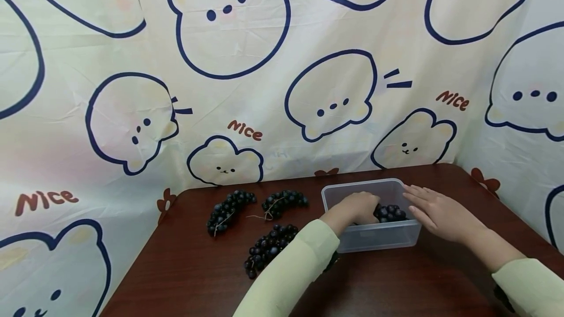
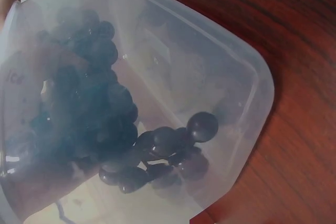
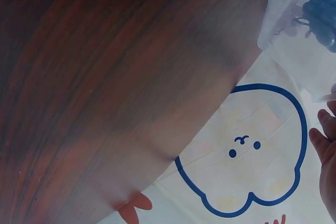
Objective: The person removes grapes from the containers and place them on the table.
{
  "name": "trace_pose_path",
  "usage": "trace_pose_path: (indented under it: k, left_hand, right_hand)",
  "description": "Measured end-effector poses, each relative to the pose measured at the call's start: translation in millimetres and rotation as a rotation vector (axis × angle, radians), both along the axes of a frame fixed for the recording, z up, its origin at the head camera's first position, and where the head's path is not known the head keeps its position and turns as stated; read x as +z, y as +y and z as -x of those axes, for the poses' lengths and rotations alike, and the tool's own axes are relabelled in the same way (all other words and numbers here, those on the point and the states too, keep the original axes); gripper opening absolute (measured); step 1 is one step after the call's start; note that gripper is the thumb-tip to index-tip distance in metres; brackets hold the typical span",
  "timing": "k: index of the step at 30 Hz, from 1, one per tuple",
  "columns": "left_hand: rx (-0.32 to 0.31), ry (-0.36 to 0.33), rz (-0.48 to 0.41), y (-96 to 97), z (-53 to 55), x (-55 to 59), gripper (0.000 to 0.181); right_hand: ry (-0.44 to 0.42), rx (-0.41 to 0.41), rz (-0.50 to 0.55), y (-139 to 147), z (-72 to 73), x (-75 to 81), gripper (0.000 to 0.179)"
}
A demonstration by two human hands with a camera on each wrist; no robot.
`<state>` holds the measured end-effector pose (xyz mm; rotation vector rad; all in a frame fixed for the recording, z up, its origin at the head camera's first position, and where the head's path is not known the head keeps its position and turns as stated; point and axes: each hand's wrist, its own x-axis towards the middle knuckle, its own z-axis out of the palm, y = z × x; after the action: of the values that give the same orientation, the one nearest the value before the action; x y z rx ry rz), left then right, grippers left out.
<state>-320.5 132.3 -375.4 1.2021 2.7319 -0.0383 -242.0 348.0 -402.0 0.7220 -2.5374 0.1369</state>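
Note:
My left hand (image 1: 360,208) reaches over the near left rim into a clear plastic container (image 1: 374,237). It grips a bunch of dark grapes (image 1: 391,213) inside, its fingertips hidden behind the knuckles and the wall. Through the cloudy plastic in the left wrist view, the grapes (image 2: 105,103) hang in a thick cluster, with a few single berries low on a stem. My right hand (image 1: 434,209) lies against the container's right rim with straight fingers. Only part of that hand (image 3: 328,135) shows at the right edge of the right wrist view, below the container.
Two bunches of dark grapes, one curved (image 1: 226,212) and one smaller (image 1: 284,203), lie at the back left of the brown table (image 1: 185,258). A third bunch (image 1: 269,251) lies nearer, partly behind my left sleeve. A printed curtain (image 1: 229,97) hangs behind the table.

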Motion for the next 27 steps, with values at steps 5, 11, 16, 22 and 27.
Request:
trace_pose_path:
  k: [5,11,16,22,27]
  left_hand:
    - [-0.026,0.080,0.032,-2.2,-1.9,0.7,0.052]
    - [-0.041,0.187,0.078,-3.2,-5.9,3.2,0.054]
    - [-0.049,0.262,0.094,-3.7,-9.7,5.8,0.051]
    - [-0.069,0.324,0.096,-6.2,-11.6,9.7,0.052]
    - [-0.091,0.390,0.082,-9.9,-14.3,13.1,0.051]
  right_hand:
    - [-0.018,-0.012,0.006,0,-0.2,-0.1,0.043]
    - [-0.032,-0.023,0.016,0,0.7,-1.4,0.044]
    - [-0.022,-0.025,0.017,0,0.1,-1.8,0.044]
    - [-0.024,-0.023,0.018,-1,-0.9,0.3,0.043]
    - [-0.038,-0.032,0.016,-2,-1.4,1.1,0.043]
